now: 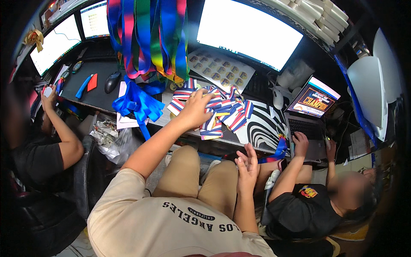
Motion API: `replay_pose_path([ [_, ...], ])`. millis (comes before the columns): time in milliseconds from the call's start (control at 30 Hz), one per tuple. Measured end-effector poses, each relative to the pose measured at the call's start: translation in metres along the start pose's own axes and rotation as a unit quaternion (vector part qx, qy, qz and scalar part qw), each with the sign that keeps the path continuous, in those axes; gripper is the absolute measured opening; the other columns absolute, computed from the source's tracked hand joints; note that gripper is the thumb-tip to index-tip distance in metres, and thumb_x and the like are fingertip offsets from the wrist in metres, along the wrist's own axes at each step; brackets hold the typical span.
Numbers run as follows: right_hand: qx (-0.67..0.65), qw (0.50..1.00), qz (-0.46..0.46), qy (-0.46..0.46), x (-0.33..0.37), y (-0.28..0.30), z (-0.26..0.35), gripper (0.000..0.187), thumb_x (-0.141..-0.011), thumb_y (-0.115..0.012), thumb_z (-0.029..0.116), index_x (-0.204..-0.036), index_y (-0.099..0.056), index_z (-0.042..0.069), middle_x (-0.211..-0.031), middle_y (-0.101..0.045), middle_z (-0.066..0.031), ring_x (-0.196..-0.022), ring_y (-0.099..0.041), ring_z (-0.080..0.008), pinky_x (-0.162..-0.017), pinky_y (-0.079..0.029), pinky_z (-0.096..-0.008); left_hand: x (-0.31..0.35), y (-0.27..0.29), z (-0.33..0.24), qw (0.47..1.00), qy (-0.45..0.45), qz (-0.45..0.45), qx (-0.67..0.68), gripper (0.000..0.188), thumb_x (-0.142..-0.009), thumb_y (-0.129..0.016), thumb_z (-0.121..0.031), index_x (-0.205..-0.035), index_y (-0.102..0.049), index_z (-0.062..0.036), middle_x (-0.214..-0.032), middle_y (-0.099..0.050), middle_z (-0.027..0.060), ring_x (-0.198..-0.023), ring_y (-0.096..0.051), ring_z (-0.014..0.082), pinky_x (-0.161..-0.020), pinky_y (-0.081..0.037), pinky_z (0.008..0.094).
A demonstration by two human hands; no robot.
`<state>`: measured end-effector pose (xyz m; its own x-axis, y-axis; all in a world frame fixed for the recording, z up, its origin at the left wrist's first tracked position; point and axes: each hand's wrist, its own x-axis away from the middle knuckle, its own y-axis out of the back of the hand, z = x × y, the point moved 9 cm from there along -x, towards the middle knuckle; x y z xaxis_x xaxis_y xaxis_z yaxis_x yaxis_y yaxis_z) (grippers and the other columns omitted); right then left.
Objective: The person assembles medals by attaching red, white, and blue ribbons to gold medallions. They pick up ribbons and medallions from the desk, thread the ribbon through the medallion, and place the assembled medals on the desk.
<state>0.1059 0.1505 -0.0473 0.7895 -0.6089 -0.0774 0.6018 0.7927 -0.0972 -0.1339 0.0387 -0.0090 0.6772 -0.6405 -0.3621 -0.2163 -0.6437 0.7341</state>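
My left hand (196, 109) lies over a heap of red, white and blue striped medal ribbons (227, 109) on the desk, its fingers spread and the thumb apart. Parts of a few round medals show among the ribbons, mostly covered. In front of the desk edge, above my lap, my right hand (247, 168) is raised with loosely bent fingers and holds nothing. A bundle of shiny blue ribbon (138, 103) sits left of the heap. Above it hang many-coloured ribbons (147, 38). Behind the heap lies a sheet of round stickers (220, 70).
A large monitor (250, 32) stands at the back. To the right, a person works at a laptop (308, 128) beside a white mouse (278, 98). At left another person sits near a black mouse (112, 82). A plastic bag (113, 143) hangs below the desk.
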Motion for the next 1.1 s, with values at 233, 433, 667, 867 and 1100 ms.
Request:
replay_pose_path([
  [233, -0.011, 1.000, -0.009, -0.005, -0.002, 0.015, -0.012, 0.045, -0.090, -0.056, 0.000, -0.134, -0.047, -0.001, -0.140, -0.045, -0.0126, -0.113, -0.054, -0.0187, -0.097, -0.042, -0.0294, -0.003, 0.020, -0.007, 0.995, -0.056, -0.080, 0.006, 0.036, -0.078, -0.067, -0.010, -0.113, -0.064, -0.0054, -0.112, -0.059, 0.0164, -0.110, -0.054, 0.0339, -0.094, -0.043, 0.0411],
  [433, 0.016, 1.000, 0.012, 0.017, -0.016, 0.013, -0.003, 0.032, -0.091, -0.057, 0.001, -0.123, -0.057, -0.002, -0.135, -0.049, -0.0128, -0.112, -0.055, -0.0195, -0.095, -0.044, -0.0298, -0.015, 0.056, -0.030, 0.973, -0.166, -0.134, -0.084, 0.024, -0.076, -0.066, -0.003, -0.100, -0.064, -0.0043, -0.096, -0.064, 0.0125, -0.095, -0.060, 0.0321, -0.082, -0.048, 0.0407],
  [667, 0.122, 0.970, 0.021, 0.207, -0.051, -0.018, 0.083, 0.032, -0.090, -0.061, 0.006, -0.121, -0.059, 0.000, -0.125, -0.059, -0.0131, -0.117, -0.055, -0.0232, -0.098, -0.042, -0.0336, -0.011, 0.118, -0.107, 0.945, -0.281, -0.141, -0.089, 0.024, -0.072, -0.069, 0.000, -0.094, -0.063, -0.0034, -0.089, -0.062, 0.0109, -0.084, -0.059, 0.0302, -0.074, -0.048, 0.0387],
  [867, 0.226, 0.911, 0.077, 0.337, -0.064, -0.074, 0.144, 0.028, -0.085, -0.066, 0.007, -0.111, -0.064, 0.000, -0.110, -0.067, -0.0136, -0.105, -0.061, -0.0276, -0.092, -0.045, -0.0347, 0.022, 0.131, -0.156, 0.935, -0.350, -0.049, -0.025, 0.027, -0.072, -0.072, -0.003, -0.099, -0.066, -0.0064, -0.088, -0.061, 0.0103, -0.079, -0.059, 0.0287, -0.068, -0.047, 0.0366],
  [1100, -0.101, 0.975, 0.165, 0.106, -0.063, -0.114, 0.092, 0.019, -0.088, -0.063, -0.001, -0.106, -0.067, -0.003, -0.093, -0.068, -0.0037, -0.085, -0.061, -0.0075, -0.075, -0.049, -0.0233, 0.039, 0.084, -0.097, 0.849, -0.071, -0.028, 0.523, 0.056, -0.090, -0.065, -0.034, -0.129, -0.052, 0.0035, -0.122, -0.060, 0.0149, -0.114, -0.056, 0.0210, -0.100, -0.040, 0.0337],
])
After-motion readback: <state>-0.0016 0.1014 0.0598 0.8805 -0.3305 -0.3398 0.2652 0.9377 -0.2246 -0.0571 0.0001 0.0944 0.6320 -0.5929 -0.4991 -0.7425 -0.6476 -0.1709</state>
